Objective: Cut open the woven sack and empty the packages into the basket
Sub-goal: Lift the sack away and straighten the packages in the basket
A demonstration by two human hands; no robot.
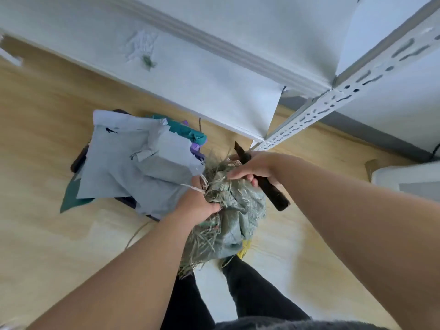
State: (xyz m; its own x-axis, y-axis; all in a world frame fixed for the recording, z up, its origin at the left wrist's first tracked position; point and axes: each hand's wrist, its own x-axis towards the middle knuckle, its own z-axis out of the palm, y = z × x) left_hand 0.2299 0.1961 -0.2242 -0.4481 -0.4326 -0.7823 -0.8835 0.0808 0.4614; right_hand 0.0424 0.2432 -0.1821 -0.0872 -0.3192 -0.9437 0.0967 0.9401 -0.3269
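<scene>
A crumpled grey-green woven sack [240, 215] with frayed edges hangs in front of me above the floor. My left hand [198, 203] grips its bunched top, where a loose white string trails. My right hand [252, 167] holds a dark-handled knife [273, 191], the blade pointing up past my fingers, and touches the sack's frayed top. To the left, several grey, teal and purple packages [133, 167] lie piled over a dark basket [77, 160], of which only an edge shows.
A white perforated metal shelf post [333, 103] and white boards [214, 79] stand just behind the sack. A white bin [404, 177] sits at the right edge. The floor is light wood. My legs in black trousers [250, 289] are below the sack.
</scene>
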